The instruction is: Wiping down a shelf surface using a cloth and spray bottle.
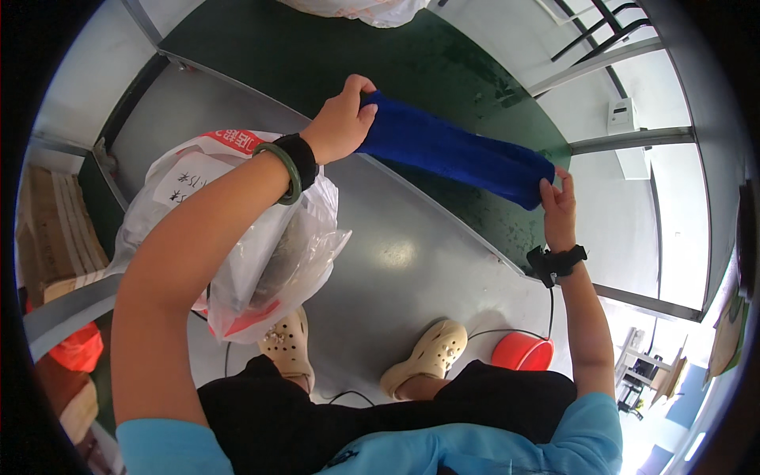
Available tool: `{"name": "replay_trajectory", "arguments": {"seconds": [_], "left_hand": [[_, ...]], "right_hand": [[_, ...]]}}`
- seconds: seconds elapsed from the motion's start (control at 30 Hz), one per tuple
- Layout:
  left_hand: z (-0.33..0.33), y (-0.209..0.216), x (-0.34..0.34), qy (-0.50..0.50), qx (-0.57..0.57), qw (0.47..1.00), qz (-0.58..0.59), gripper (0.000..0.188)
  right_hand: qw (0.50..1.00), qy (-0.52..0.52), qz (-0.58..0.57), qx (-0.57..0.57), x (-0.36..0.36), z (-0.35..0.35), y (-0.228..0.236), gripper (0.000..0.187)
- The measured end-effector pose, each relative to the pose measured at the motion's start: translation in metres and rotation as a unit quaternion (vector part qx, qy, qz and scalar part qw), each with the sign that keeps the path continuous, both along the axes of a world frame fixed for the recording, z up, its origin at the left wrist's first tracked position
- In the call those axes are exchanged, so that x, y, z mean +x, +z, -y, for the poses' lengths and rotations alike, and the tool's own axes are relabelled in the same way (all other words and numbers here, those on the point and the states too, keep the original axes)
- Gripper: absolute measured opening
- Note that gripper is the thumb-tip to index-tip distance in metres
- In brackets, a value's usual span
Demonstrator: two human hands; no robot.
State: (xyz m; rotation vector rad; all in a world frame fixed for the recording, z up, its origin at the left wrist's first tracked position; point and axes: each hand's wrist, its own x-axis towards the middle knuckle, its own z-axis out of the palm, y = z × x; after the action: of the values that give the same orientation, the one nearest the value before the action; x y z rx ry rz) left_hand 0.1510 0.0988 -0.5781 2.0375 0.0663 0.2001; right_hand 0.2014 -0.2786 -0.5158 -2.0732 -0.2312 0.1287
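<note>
A long, narrow blue cloth (459,150), folded into a strip, is stretched between my two hands above a dark green tabletop (261,39). My left hand (342,120) pinches its left end between thumb and fingers. At the other end, my right hand (559,210) grips the corner nearest me. The cloth slants down to the right and looks fairly taut. Beneath my left forearm is a white plastic bag (317,226) with red print and something dark inside that I cannot make out.
Another white plastic bag (364,8) lies at the table's far edge. A red bucket (522,352) stands on the floor to the right, near a thin black cable (507,331). Cardboard (59,222) is stacked at the left. Metal frame bars (633,141) run along the right.
</note>
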Motion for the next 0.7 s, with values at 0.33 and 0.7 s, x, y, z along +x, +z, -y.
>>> {"name": "replay_trajectory", "arguments": {"seconds": [0.33, 0.7], "left_hand": [[-0.013, 0.062, -0.010, -0.225, 0.025, 0.958, 0.178, 0.044], [-0.009, 0.082, -0.016, -0.109, 0.021, 0.978, 0.178, 0.017]], "right_hand": [[0.967, 0.126, -0.106, 0.194, 0.005, -0.006, 0.076, 0.050], [0.982, 0.051, 0.148, -0.108, -0.005, -0.012, 0.083, 0.035]]}}
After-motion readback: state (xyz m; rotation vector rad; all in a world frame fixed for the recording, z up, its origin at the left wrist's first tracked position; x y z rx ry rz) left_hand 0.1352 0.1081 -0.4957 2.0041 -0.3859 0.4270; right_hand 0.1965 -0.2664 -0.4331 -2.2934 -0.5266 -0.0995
